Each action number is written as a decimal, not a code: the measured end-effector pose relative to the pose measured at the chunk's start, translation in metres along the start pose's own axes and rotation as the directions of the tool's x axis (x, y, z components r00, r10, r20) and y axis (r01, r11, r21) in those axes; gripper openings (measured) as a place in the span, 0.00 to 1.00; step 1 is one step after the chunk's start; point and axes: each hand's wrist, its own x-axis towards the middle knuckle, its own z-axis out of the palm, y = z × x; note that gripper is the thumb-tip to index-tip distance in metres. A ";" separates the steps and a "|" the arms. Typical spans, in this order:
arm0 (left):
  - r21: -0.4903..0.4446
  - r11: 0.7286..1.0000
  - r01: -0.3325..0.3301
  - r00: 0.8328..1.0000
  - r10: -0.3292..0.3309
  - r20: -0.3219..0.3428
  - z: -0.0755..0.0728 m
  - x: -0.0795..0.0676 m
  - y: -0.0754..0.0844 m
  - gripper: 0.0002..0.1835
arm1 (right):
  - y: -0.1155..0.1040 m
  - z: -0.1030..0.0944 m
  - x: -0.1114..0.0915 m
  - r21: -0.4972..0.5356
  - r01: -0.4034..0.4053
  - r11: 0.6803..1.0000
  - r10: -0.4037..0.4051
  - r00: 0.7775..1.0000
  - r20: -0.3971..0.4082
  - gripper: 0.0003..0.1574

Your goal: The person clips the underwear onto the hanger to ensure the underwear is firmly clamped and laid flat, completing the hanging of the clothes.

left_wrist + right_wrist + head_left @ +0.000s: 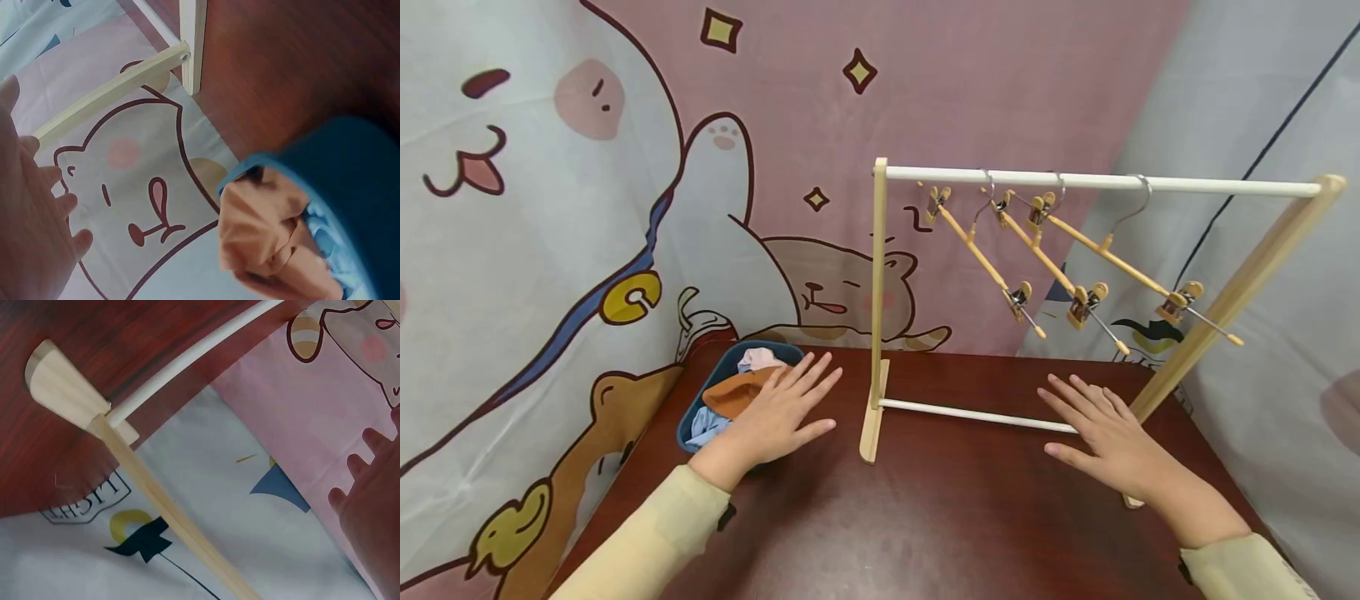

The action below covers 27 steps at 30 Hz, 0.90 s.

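My left hand (775, 417) is held palm down with fingers spread, beside and partly over a dark blue basket (350, 162). Orange cloth (737, 393), light blue cloth (706, 425) and pale pink cloth (758, 359) lie in that basket. On the other side, my right hand (1108, 437) hovers with fingers spread near the right leg of a wooden rack (880, 275). Neither hand holds anything. Three wooden clip hangers (977, 250) hang from the rack's white top rail (1097, 181), their metal clips bare.
A white lower bar (977, 415) joins the rack's feet, and the left foot (872, 433) points toward me. The dark red-brown table (910, 525) runs back to a cartoon-printed cloth backdrop (1000, 83), which also hangs at both sides.
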 end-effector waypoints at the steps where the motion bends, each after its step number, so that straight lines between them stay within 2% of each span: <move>1: -0.004 1.000 0.013 1.000 -0.013 -0.003 0.001 0.000 0.000 0.40 | -0.001 0.001 0.001 0.008 0.001 1.000 0.000 1.000 -0.005 0.48; 5: 0.009 0.994 0.110 0.993 -0.109 -0.055 0.007 -0.003 -0.007 0.41 | -0.005 0.011 0.006 0.042 0.010 0.999 -0.009 0.999 -0.031 0.50; 10: -0.042 0.965 0.259 0.957 -0.262 -0.128 0.011 -0.015 -0.026 0.41 | -0.019 0.029 0.016 0.058 0.038 0.998 -0.035 0.999 -0.041 0.51; 13: -0.090 0.954 0.286 0.941 -0.297 -0.160 0.012 -0.028 -0.042 0.40 | -0.032 0.039 0.023 0.086 0.052 0.995 -0.050 0.999 -0.018 0.49; 16: -0.131 0.961 0.243 0.943 -0.266 -0.201 0.014 -0.048 -0.058 0.35 | -0.048 0.051 0.034 0.114 0.048 0.992 -0.051 0.999 0.019 0.48; 19: -0.112 0.977 0.183 0.949 -0.205 -0.238 0.020 -0.069 -0.070 0.30 | -0.064 0.063 0.045 0.134 0.055 0.989 -0.061 0.997 0.041 0.46; 24: 0.034 0.993 0.117 0.958 -0.104 -0.267 0.032 -0.097 -0.076 0.30 | -0.090 0.084 0.064 0.150 0.107 0.983 -0.117 0.991 0.059 0.43; 27: 0.088 0.996 0.026 0.951 0.003 -0.311 0.043 -0.106 -0.076 0.29 | -0.107 0.093 0.079 0.162 0.157 0.974 -0.169 0.984 0.059 0.42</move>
